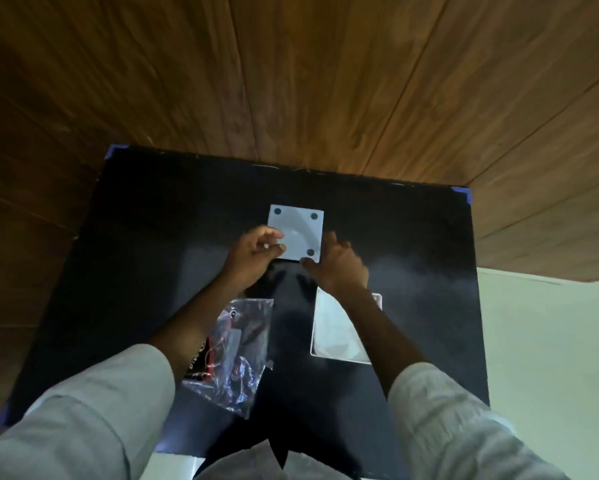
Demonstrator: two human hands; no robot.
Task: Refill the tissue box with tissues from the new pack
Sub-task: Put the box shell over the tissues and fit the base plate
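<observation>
Looking down onto a black mat (152, 271) taped at its corners with blue tape (466, 195) over a wooden floor (291, 81). Sitting near the mat's far middle: a white square box (300, 225), flipped so that a flat face with dark round pads at the corners is pointing up — probably the tissue box's underside, though hard confirming in this dim light. Working at that box from both sides. Left hand (253, 259) curling at the box's near-left corner, fingers bent and pinching the edge. Right hand (339, 266) pressing against the box's near-right edge, fingers spread and open, thumb touching the near corner, gripping nothing fully. Lying nearer than the box, on the left and partly hiding beneath the left forearm: a crinkled clear plastic wrapper (242, 348) with red and black print, looking slack. Resting nearer than the box on the right, under the right forearm: a white rectangular stack of tissues (336, 337), flat on the mat and well apart from the box. Pale sleeves (457, 427) filling the near foreground.
</observation>
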